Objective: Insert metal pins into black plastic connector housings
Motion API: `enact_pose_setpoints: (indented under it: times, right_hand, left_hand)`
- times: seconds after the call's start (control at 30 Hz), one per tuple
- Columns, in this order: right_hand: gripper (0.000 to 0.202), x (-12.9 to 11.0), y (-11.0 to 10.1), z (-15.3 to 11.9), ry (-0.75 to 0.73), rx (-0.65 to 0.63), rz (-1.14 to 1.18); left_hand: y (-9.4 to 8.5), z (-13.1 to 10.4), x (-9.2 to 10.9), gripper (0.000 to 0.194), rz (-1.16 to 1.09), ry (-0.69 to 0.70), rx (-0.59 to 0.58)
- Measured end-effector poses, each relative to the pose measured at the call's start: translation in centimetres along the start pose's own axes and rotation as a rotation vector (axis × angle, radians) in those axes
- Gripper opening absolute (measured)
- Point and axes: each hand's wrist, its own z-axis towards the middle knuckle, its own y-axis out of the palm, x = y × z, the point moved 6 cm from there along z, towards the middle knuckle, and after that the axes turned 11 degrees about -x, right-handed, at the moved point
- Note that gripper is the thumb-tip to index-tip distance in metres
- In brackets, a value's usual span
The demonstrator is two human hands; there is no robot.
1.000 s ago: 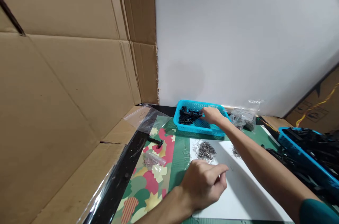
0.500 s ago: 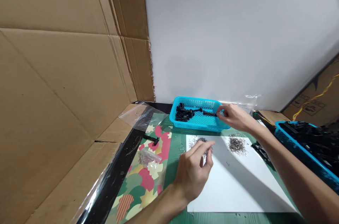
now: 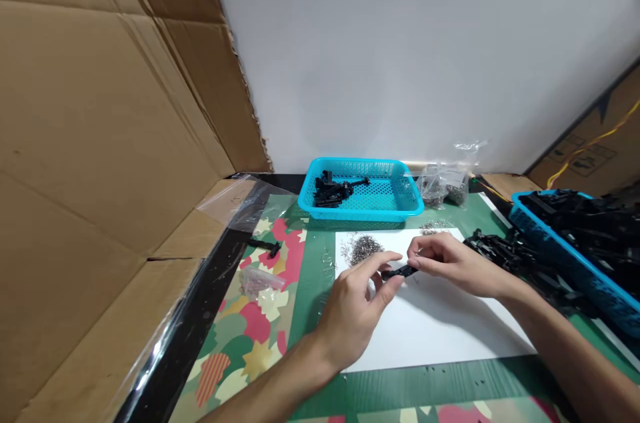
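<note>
A small black plastic part [image 3: 400, 272] is held between both hands above a white sheet [image 3: 450, 323]. My left hand [image 3: 356, 303] grips its left end between thumb and fingers. My right hand [image 3: 453, 263] pinches the right end. Just behind my left hand lies a pile of small metal pieces [image 3: 366, 249] on the sheet. A second metal pile [image 3: 434, 227] shows partly behind my right hand. Farther back stands a blue basket [image 3: 360, 215] with several black parts [image 3: 333, 193] gathered at its left side.
At the right, a blue basket [image 3: 555, 243] is full of black parts, with more black parts [image 3: 515, 259] heaped beside it. Plastic bags [image 3: 445, 186] stand by the white wall. A lone black part [image 3: 265, 246] and small bag [image 3: 260, 281] lie left.
My right hand has come from the back basket toward my left hand with a black part. My left hand has closed on that part. The camera view has shifted.
</note>
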Motion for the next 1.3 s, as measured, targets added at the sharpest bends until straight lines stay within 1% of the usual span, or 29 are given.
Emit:
enact_pose_setpoints:
  times: [0.13, 0.2, 0.3, 0.4, 0.6, 0.7, 0.77, 0.83, 0.9, 0.97, 1.03, 1.1, 1.13, 1.23, 1.3]
  right_hand:
    - [0.035, 0.7, -1.0, -0.9, 0.034, 0.074, 0.039]
    - [0.034, 1.1, -1.5, -1.4, 0.060, 0.083, 0.019]
    - [0.030, 1.4, -1.6, -1.8, 0.101, 0.048, -0.132]
    - [0.024, 1.5, -1.3, -1.7, 0.129, 0.044, -0.269]
    - [0.018, 1.8, -0.7, -1.2, 0.202, 0.031, -0.360]
    - [0.015, 1.7, -0.6, -1.3, 0.249, 0.041, -0.395]
    - [0.015, 1.5, -0.5, -1.4, 0.248, 0.025, -0.398]
    - [0.016, 1.1, -0.4, -1.5, 0.212, 0.010, -0.348]
    - [0.017, 0.7, -0.3, -1.7, 0.151, 0.024, -0.221]
    - [0.017, 0.4, -0.4, -1.8, 0.078, 0.082, -0.049]
    - [0.018, 0.2, -0.3, -1.7, 0.015, 0.171, 0.107]
    - [0.020, 0.2, 0.2, -1.4, -0.029, 0.230, 0.214]
    - [0.021, 0.2, 0.6, -1.2, -0.040, 0.235, 0.253]
    - [0.023, 0.2, 1.9, -0.3, -0.060, 0.195, 0.334]
    - [0.024, 0.1, 2.2, 0.0, -0.073, 0.177, 0.364]
  left_hand:
    - [-0.1, 0.3, 0.3, 0.021, -0.039, 0.026, 0.022]
    - [-0.3, 0.4, 0.2, 0.019, -0.078, 0.022, 0.052]
    - [-0.6, 0.5, -0.2, 0.017, -0.142, -0.005, 0.097]
    - [-0.8, 0.7, -0.5, 0.017, -0.163, -0.015, 0.117]
    - [-0.6, 0.7, -0.6, 0.018, -0.175, -0.074, 0.102]
    - [-0.3, 0.7, -0.6, 0.018, -0.191, -0.075, 0.065]
    - [0.0, 0.7, -0.6, 0.017, -0.205, -0.070, 0.040]
    - [0.1, 0.7, -0.7, 0.017, -0.205, -0.072, 0.033]
    - [0.3, 0.7, -0.8, 0.018, -0.182, -0.092, 0.015]
    - [0.4, 0.8, -1.0, 0.017, -0.149, -0.119, -0.007]
    - [0.4, 0.8, -1.0, 0.016, -0.125, -0.135, -0.010]
    - [0.4, 0.8, -0.9, 0.015, -0.118, -0.130, -0.006]
    - [0.4, 0.8, -0.8, 0.015, -0.116, -0.122, -0.008]
    - [0.4, 0.7, -0.4, 0.016, -0.075, -0.094, -0.016]
    - [0.2, 0.5, -0.2, 0.018, -0.027, -0.079, -0.014]
